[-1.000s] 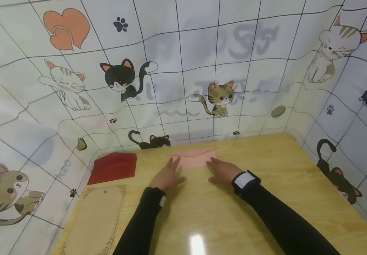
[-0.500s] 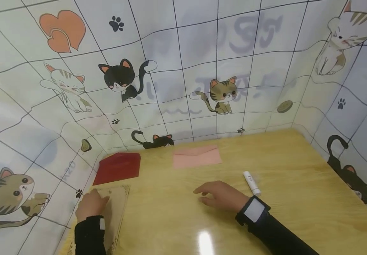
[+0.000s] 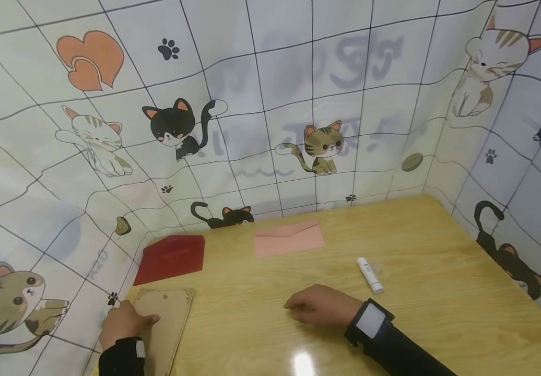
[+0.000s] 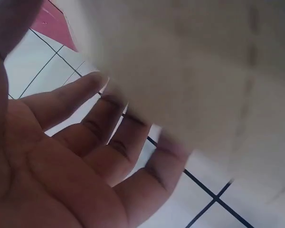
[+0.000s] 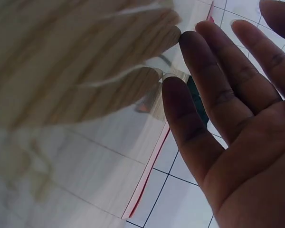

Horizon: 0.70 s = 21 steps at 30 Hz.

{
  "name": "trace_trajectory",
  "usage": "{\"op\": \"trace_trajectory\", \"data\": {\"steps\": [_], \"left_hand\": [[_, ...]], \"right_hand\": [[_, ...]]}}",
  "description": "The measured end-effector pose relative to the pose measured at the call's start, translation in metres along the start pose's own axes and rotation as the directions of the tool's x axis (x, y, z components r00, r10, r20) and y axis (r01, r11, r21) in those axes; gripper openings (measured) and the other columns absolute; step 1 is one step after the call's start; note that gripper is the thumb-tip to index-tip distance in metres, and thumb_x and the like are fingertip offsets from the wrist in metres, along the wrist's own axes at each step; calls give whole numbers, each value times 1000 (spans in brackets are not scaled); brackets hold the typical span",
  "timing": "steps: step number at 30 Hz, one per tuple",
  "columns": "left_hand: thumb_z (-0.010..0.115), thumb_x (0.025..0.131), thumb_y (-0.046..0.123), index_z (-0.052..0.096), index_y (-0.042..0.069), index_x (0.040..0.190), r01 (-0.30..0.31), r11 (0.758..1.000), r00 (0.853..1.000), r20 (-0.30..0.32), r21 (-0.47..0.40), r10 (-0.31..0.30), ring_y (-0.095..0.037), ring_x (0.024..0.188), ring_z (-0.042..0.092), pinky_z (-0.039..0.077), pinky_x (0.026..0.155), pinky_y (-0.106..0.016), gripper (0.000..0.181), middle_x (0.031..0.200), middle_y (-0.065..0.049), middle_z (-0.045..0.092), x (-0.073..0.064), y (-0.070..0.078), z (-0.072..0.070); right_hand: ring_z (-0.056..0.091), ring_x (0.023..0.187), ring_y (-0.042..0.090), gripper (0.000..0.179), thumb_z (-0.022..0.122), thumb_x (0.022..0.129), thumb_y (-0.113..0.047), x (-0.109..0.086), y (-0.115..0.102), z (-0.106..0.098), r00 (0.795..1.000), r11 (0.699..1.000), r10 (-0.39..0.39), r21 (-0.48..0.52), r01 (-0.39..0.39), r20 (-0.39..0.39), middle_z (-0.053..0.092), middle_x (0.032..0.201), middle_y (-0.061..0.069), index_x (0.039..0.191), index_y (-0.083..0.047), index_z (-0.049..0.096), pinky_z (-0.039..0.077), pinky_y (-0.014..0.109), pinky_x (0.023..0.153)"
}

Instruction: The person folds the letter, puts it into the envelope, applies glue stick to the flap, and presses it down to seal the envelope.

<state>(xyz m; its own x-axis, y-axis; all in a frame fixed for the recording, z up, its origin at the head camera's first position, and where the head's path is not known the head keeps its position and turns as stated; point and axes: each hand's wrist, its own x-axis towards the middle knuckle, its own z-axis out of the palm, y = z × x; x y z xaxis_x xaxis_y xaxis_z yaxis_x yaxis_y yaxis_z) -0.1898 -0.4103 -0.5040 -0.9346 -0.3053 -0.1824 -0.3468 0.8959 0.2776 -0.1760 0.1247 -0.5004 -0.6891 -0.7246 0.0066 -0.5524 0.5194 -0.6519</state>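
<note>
My left hand [image 3: 122, 325] is at the left edge of a tan sheet of paper [image 3: 169, 329] with an ornate printed border, its thumb spread over the paper. In the left wrist view the fingers [image 4: 92, 123] reach the edge of a blurred pale surface; their tips are partly hidden. My right hand [image 3: 322, 305] rests on the table in a relaxed pose and holds nothing. In the right wrist view its fingertips touch the glossy wood-grain tabletop, which mirrors them. Beyond it lies a small white capped tube [image 3: 370, 275], like a glue stick.
A pink envelope [image 3: 289, 241] lies near the table's back edge. At the back left is a red envelope [image 3: 172, 257], just beyond the tan sheet. A white cat-print sheet [image 3: 251, 130] with grid lines stands around the wooden table [image 3: 421, 250] at the back and sides.
My left hand has left the pink envelope and moved left to the tan sheet. My right hand has also drawn back from the envelope, and the white tube has come into view.
</note>
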Motion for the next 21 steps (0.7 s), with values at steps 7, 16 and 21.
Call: {"op": "trace_trajectory", "data": {"steps": [7,16,21], "left_hand": [[85,97,15,61,-22,136,-13,999,999,-36,-33,12,-64,113,70,61,94,-72,59,130,-47,69,-11,5,-11],[66,116,25,62,0,126,-322,887,941,-212,-330,263,-26,86,60,48,74,-38,27,99,-17,65,-32,112,-30],[62,118,24,60,5,145,-337,559,921,-141,-758,363,-13,86,72,61,75,-32,32,105,-11,76,-50,200,-12]], "right_hand": [[75,117,2,29,73,112,-25,2,5,3,1000,999,27,18,-28,10,83,136,-1,139,-16,80,64,29,102],[71,141,39,56,64,118,-34,2,12,-6,988,948,109,311,-70,-108,66,162,18,165,-6,56,62,53,114],[52,159,51,83,66,116,-40,4,12,-13,966,837,192,542,-68,-174,40,180,28,180,-7,25,54,62,124]]}}
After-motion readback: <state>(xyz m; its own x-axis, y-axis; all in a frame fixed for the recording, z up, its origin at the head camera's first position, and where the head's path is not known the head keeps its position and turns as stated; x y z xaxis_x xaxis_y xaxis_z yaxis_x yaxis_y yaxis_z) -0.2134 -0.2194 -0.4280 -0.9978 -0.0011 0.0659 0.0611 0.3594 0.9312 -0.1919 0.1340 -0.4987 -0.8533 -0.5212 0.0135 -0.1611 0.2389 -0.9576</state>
